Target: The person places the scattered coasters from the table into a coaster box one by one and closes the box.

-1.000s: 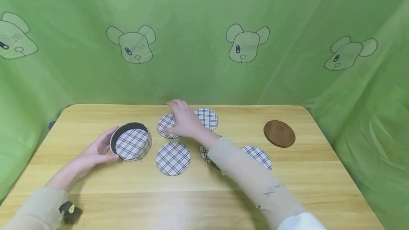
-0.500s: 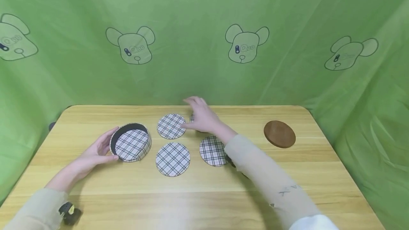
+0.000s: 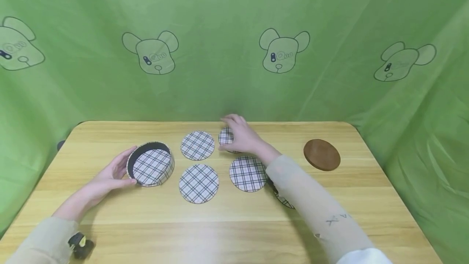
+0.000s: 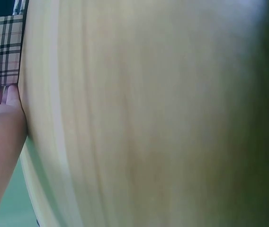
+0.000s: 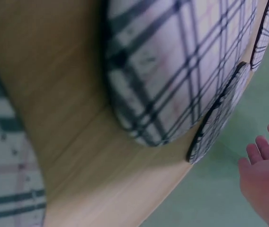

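Observation:
My left hand [image 3: 104, 176] grips the left side of a round plaid coaster holder [image 3: 168, 172], thumb at its front and fingers at its back. Its dark inner wall shows, with a plaid round at the bottom. The left wrist view catches the holder's plaid outer wall [image 4: 2, 52] above my fingers. Over at the back, my right hand [image 3: 246, 138] is poised above a plaid coaster [image 3: 225, 135], partly covering it. The fingers are spread and, in the right wrist view, stand apart from the nearby coaster [image 5: 219, 113].
Other plaid coasters lie flat: back left [image 3: 197, 145], front left [image 3: 199, 183] and middle [image 3: 248, 174]. Another coaster [image 3: 283, 202] is mostly hidden under the right sleeve. A brown disc [image 3: 321, 155] lies farther right. Green cloth [image 3: 220, 84] hangs behind the wooden table [image 3: 165, 231].
My right hand has moved right, from over the back left coaster to over the back right one. Both coasters stay on the table. The left hand and holder have not moved.

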{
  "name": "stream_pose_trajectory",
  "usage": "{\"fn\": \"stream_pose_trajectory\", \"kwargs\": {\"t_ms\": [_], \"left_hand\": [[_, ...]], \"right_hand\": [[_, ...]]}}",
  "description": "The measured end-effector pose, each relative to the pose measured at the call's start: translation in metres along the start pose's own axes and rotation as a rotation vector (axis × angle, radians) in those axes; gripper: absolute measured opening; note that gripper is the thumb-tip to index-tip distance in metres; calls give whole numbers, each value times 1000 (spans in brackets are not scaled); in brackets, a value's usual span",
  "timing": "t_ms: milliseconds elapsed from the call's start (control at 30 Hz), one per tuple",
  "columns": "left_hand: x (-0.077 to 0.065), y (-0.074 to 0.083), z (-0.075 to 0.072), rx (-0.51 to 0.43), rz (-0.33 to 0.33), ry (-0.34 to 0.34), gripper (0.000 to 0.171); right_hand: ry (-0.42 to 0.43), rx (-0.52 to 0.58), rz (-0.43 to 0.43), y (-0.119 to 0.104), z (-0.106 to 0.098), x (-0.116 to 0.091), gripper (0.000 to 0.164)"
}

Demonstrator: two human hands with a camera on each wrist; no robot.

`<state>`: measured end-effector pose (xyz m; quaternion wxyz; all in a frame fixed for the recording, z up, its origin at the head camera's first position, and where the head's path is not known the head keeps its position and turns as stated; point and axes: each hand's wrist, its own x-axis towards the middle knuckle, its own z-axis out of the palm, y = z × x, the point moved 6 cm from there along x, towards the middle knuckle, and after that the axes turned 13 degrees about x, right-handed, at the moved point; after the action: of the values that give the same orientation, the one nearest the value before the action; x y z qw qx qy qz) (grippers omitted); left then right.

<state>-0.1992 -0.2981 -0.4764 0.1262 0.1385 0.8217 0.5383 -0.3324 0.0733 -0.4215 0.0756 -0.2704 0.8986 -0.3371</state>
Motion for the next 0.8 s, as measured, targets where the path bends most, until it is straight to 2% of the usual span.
{"fn": "stream_pose_trajectory", "kwargs": {"t_ms": [200,800], "left_hand": [[-1,0,0,2,-16,2,105],[0,-3,0,-7,16,3,104]], "right_hand": [[-25,16,2,12,2,-1,108],[-75,23,78,41,-1,-4,111]]}}
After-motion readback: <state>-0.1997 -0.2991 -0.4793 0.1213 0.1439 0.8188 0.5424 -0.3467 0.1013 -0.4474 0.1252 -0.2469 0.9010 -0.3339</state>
